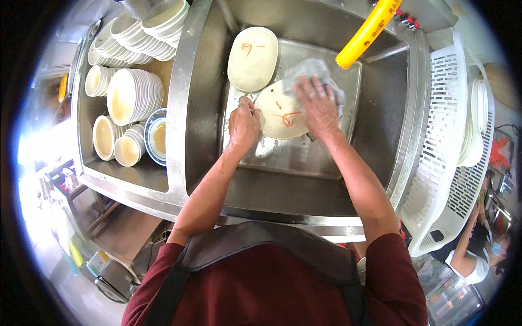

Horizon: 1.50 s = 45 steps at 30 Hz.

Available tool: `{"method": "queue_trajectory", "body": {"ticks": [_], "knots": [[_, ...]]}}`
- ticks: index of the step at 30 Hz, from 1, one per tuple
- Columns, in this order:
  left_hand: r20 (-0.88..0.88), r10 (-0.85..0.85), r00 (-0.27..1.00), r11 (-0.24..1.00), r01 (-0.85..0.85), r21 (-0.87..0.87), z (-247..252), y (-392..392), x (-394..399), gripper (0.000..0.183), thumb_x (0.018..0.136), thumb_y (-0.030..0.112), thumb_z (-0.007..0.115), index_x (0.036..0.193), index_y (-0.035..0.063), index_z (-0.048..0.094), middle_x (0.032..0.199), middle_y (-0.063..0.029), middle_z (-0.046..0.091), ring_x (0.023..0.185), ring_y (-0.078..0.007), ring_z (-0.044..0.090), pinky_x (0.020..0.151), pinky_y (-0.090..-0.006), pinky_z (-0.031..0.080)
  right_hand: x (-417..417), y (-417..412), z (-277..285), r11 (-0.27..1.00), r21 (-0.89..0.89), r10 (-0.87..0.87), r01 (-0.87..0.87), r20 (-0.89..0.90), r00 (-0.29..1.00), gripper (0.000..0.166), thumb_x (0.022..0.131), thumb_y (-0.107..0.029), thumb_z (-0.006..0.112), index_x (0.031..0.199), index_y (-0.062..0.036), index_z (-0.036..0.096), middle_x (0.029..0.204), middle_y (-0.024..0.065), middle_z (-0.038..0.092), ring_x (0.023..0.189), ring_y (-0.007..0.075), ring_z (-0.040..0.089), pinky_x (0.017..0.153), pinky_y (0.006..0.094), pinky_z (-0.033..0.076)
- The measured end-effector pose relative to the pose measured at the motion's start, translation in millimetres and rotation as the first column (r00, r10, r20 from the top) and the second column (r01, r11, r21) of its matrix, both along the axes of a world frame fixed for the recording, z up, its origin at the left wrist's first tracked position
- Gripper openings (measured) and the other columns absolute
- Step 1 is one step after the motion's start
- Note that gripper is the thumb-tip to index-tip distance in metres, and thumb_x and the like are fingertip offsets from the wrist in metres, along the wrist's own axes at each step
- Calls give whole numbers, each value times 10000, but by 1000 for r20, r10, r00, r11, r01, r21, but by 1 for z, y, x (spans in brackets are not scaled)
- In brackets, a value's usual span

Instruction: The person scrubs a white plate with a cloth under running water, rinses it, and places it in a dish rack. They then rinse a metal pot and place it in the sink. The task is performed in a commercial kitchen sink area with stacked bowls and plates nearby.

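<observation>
My right hand lies with spread fingers on a wet grey cloth, pressing it over the upper right part of an oval cream plate with an orange pattern. At that plate's left edge is my left hand, its fingers curled close to the rim; whether they pinch it is hard to tell. A second oval patterned plate lies just behind, at the upper left of the steel sink. Both plates rest above a shallow metal tray on the sink's floor.
Stacked white bowls and a blue-rimmed bowl fill the left basin. From the upper right a yellow hose hangs over the sink. White plastic baskets, one holding plates, stand right. Another person is at the far lower right.
</observation>
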State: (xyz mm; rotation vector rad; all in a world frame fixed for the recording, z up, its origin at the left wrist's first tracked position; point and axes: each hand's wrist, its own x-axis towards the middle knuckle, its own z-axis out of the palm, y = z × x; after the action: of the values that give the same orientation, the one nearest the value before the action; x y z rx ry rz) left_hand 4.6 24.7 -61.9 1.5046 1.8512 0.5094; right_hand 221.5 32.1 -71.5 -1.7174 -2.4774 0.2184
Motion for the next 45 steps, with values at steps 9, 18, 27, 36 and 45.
{"method": "queue_trajectory", "body": {"ticks": [9,18,27,36,45], "knots": [[79,127,989,986,-117,-117,5,-7,-1,144,793,103,631,848,5,540,760,-201,629,755,-380,623,704,-430,478,1,-75,45,948,-293,91,-123,-119,989,456,793,116,409,1222,5,515,1338,183,472,1327,308,350,1138,427,217],[-23,117,993,981,-119,-152,-3,-1,-3,237,778,205,622,814,-29,622,791,-197,658,779,-346,648,718,-409,496,-56,-36,12,961,-200,143,-192,-238,961,657,771,14,513,1399,-83,348,1474,108,305,1379,314,248,1110,505,213],[50,89,995,974,-76,-214,21,-2,-9,298,770,239,614,852,-47,629,811,-212,659,785,-342,647,737,-406,493,29,-50,8,975,-208,-93,76,-75,993,571,785,10,494,1346,-71,430,1484,87,300,1375,318,256,1102,512,221],[212,130,969,968,-78,-240,40,-5,-3,221,850,174,523,932,-24,577,661,-188,627,507,-267,621,561,-377,503,-59,-110,46,963,-227,51,-147,-381,923,444,842,-54,475,1279,21,464,1428,165,367,1331,350,330,1102,461,260],[304,14,953,966,66,-251,50,-15,3,294,894,91,430,1130,-30,556,644,-157,620,458,-197,584,512,-347,495,-13,-92,33,962,-241,-159,130,-107,981,436,861,-96,468,1284,11,460,1409,171,392,1338,335,320,1080,468,283]]}}
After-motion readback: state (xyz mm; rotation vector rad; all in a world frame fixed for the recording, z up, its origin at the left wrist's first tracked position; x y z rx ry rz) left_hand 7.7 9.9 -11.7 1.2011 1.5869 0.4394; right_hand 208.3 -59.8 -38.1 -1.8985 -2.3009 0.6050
